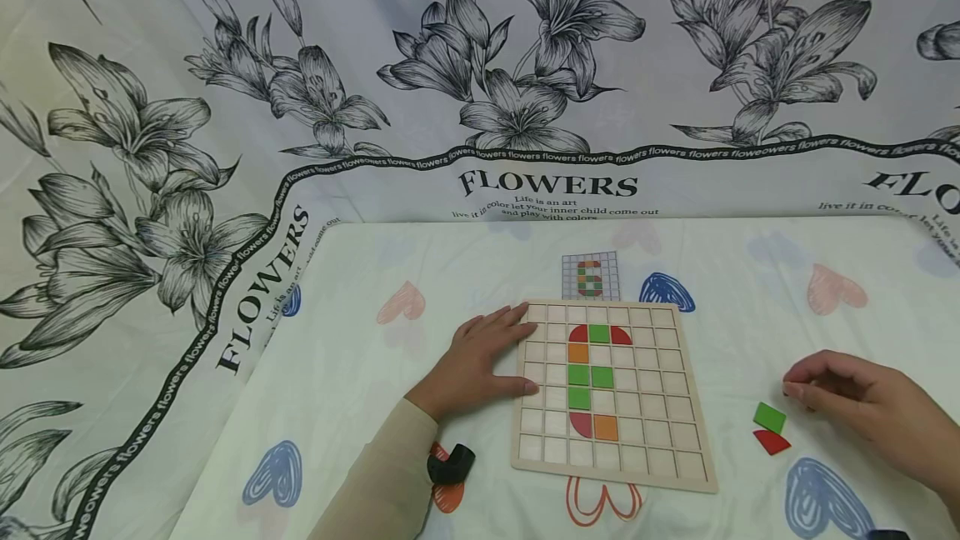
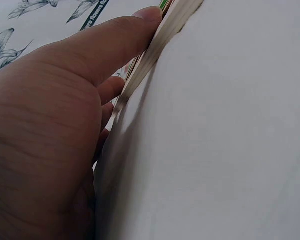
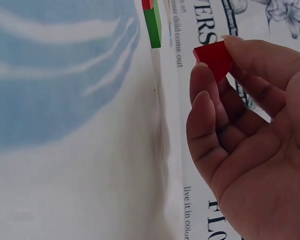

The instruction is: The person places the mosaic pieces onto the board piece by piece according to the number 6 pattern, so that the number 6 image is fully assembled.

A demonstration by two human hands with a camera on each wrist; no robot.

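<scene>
A wooden grid board lies on the table, with red quarter-round, green square and orange square tiles set in some cells. My left hand rests along its left edge, fingers spread and thumb against the rim. To the right of the board, my right hand pinches a red quarter-round tile between thumb and fingers. That tile shows clearly in the right wrist view. Beside this hand, a green square tile and another red quarter-round tile lie close together on the cloth.
Behind the board, a small pattern card shows coloured cells on a grid. A white cloth printed with hearts covers the table. Flower-printed fabric rises at the back and left. A black strap piece sits at the left wrist.
</scene>
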